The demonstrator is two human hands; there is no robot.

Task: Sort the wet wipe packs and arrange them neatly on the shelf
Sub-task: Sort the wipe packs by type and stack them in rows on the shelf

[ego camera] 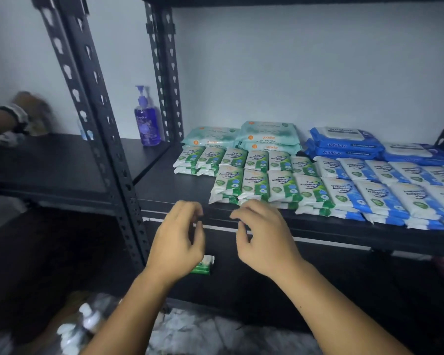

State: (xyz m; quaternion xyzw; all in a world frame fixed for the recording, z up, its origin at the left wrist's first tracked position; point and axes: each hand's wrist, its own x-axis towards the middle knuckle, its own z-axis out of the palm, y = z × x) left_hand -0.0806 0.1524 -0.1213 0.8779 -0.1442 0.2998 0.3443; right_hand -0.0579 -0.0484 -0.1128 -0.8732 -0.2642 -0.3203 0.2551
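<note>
Colours: small green-and-white wipe packs point(254, 180), small blue-and-white wipe packs point(369, 193), larger mint packs point(267, 134) with orange lettering, dark blue packs point(346, 146) with white top panels, purple pump bottle point(147, 124), black metal shelf point(164, 185).

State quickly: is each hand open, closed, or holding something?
Left hand: open, fingers loosely curled, holding nothing.
Right hand: open, fingers loosely curled, holding nothing.

Bare forearms point(128, 311), left hand point(177, 242), right hand point(264, 239).
</note>
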